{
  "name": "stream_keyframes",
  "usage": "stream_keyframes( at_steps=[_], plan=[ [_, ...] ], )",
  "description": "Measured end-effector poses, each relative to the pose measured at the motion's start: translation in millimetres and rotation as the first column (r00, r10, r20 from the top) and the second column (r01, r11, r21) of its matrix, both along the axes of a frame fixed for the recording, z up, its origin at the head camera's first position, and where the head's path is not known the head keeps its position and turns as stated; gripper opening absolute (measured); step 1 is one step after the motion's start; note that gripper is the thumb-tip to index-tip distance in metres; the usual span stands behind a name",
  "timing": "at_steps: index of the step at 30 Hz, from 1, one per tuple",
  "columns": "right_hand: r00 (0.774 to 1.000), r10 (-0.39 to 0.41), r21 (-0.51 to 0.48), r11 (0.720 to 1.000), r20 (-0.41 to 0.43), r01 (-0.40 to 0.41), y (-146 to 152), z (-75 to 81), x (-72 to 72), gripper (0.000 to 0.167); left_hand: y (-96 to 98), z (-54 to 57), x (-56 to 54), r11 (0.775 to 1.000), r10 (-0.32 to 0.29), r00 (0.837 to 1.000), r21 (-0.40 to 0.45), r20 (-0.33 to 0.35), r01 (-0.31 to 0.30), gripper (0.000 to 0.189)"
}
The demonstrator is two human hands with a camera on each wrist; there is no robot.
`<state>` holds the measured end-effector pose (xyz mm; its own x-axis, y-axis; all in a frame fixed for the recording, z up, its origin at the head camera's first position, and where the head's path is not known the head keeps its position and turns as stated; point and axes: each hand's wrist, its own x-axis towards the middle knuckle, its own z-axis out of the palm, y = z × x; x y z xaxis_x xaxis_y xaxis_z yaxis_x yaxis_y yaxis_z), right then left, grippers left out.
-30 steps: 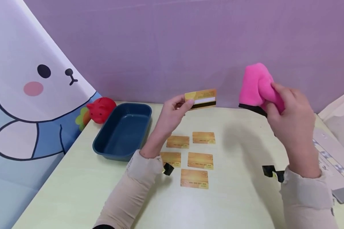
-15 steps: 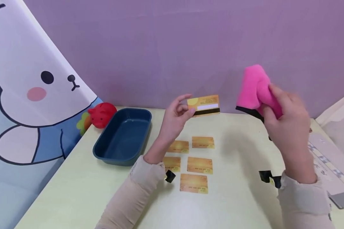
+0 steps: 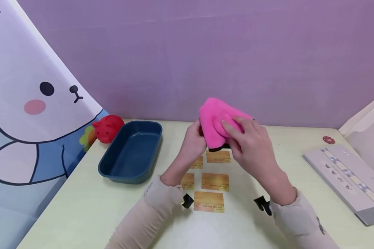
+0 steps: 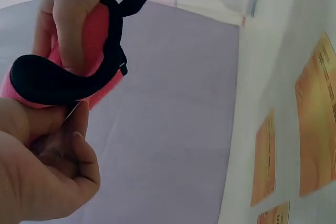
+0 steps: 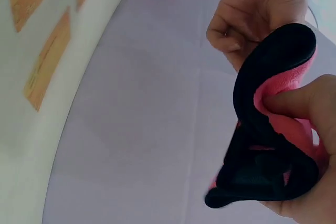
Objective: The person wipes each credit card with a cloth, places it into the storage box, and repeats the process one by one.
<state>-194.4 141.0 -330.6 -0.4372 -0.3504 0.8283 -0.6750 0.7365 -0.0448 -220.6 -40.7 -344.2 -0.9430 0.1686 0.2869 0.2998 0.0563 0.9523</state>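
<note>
My right hand (image 3: 254, 148) grips a bunched pink cloth (image 3: 212, 121) with black edging, raised above the table. Its fingers press into the folds, and the right wrist view shows the thumb tucked inside the pink part. Beside it, at the left end of the cloth, my left hand (image 3: 193, 143) pinches an orange bank card (image 4: 72, 110). The cloth covers that card in the head view; only a thin pale edge shows between the fingertips in the left wrist view. Below the hands, several orange bank cards (image 3: 208, 202) lie in rows, some partly hidden by the left arm.
A dark blue basin (image 3: 131, 178) stands on the left of the table, with a red piggy bank (image 3: 108, 128) beside its far end. To the right lie a grey box (image 3: 346, 183) and a red chip (image 3: 328, 140). A purple backdrop (image 3: 174, 62) rises behind the table.
The right hand has carried the cloth left and down from the upper right to the left hand's card, which the cloth now covers. The left hand has stayed nearly in place.
</note>
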Motion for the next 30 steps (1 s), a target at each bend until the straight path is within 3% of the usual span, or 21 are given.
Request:
stream_keyframes(
  at_steps=[4,9,18,27,30],
  plan=[
    [0.998,-0.031,0.033,0.999,0.057,0.029,-0.5,-4.1,-0.2,0.043,-0.8,1.4,-0.6,0.999,0.038,0.999,0.003,0.036,-0.038,0.042],
    [0.999,-0.046,0.025,0.999,0.023,0.045,1.9,-1.4,-2.9,0.042,-5.6,8.4,-2.1,0.999,0.033,0.998,0.019,0.046,-0.034,0.044],
    [0.987,-0.155,0.006,0.988,0.041,0.155,21.3,0.2,-11.7,0.036,-19.3,14.4,-4.8,0.997,-0.045,0.999,0.056,0.000,0.045,0.037],
    [0.946,-0.302,-0.116,0.942,0.118,0.315,57.9,10.7,-14.9,0.040,-33.2,18.1,-8.5,0.999,-0.015,1.000,0.050,-0.021,0.016,0.040],
    [0.950,-0.298,-0.202,0.928,0.097,0.312,61.9,17.6,-10.1,0.039,-33.9,18.3,-10.0,0.998,-0.006,1.000,0.061,-0.024,0.008,0.041]
  ],
)
